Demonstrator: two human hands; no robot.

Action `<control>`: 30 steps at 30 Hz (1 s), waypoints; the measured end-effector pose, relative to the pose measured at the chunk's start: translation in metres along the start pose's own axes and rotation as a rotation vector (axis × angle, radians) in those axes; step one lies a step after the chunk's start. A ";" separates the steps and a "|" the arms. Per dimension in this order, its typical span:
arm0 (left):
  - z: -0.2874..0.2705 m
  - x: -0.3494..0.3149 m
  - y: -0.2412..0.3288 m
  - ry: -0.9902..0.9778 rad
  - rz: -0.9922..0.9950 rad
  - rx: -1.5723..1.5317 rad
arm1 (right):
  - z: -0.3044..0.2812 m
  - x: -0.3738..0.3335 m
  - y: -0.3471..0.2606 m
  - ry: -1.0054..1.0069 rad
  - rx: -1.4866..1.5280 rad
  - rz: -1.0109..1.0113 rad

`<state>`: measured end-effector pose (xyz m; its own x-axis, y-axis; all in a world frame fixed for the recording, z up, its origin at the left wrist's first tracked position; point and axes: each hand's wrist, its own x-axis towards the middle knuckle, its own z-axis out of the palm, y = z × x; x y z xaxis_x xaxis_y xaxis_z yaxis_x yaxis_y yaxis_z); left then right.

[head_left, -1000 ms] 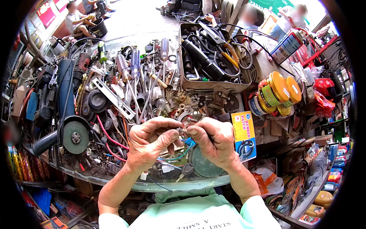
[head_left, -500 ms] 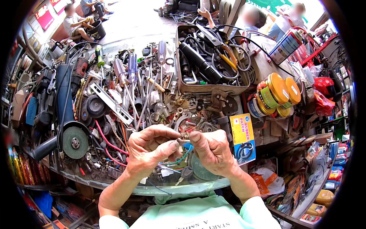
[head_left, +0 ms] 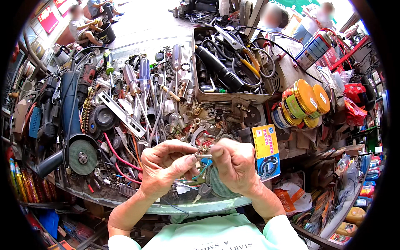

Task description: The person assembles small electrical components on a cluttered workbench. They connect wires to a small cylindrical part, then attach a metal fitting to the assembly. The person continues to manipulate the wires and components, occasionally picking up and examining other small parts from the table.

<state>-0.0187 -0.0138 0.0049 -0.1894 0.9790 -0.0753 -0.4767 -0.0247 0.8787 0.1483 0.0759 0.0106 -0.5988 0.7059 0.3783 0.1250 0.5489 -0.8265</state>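
Observation:
My left hand [head_left: 166, 166] pinches the end of a small pale metal rod [head_left: 204, 156] between thumb and fingertips. The rod points across toward my right hand [head_left: 234, 166], whose fingers are closed at its other end. Whether those right fingers grip the rod or some smaller part is hidden behind the thumb. Both hands are raised over the cluttered bench. Under them lie a round green grinding disc [head_left: 221, 185], a teal wire and a grey key-like piece [head_left: 204, 190]. A yellow and blue box [head_left: 265, 151] lies right beside my right hand.
An angle grinder [head_left: 79, 156] lies at the left, near screwdrivers [head_left: 144, 74] and a slotted metal bar [head_left: 121, 113]. A metal tin [head_left: 233, 96] full of tools stands behind. Yellow-lidded cans [head_left: 305, 96] are at right. People [head_left: 83, 27] sit farther off.
My right hand has shifted slightly right, away from the left, and more of the rod shows between them. Another person's hand at the top has gone from view.

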 end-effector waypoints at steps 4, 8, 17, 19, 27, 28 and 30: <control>-0.004 0.003 -0.001 0.032 -0.008 -0.072 | 0.004 0.004 -0.010 0.000 0.047 0.061; -0.002 0.002 -0.004 -0.023 0.095 0.065 | 0.004 -0.004 0.005 -0.087 0.081 0.063; 0.001 0.000 -0.001 0.022 0.109 0.044 | 0.005 0.000 -0.005 -0.067 0.406 0.290; 0.000 -0.002 -0.003 -0.034 0.127 0.123 | 0.004 -0.003 -0.005 -0.063 0.399 0.390; 0.005 -0.003 -0.010 0.043 0.419 0.516 | -0.006 0.003 -0.011 -0.153 0.526 0.547; 0.005 -0.001 -0.008 0.018 0.493 0.580 | -0.004 0.002 -0.007 -0.131 0.547 0.568; 0.010 0.001 -0.007 0.021 0.610 0.684 | -0.002 0.000 -0.002 -0.142 0.447 0.469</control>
<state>-0.0071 -0.0102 0.0034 -0.2606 0.8315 0.4907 0.3217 -0.4044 0.8561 0.1497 0.0759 0.0137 -0.6630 0.7424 -0.0969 0.0758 -0.0622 -0.9952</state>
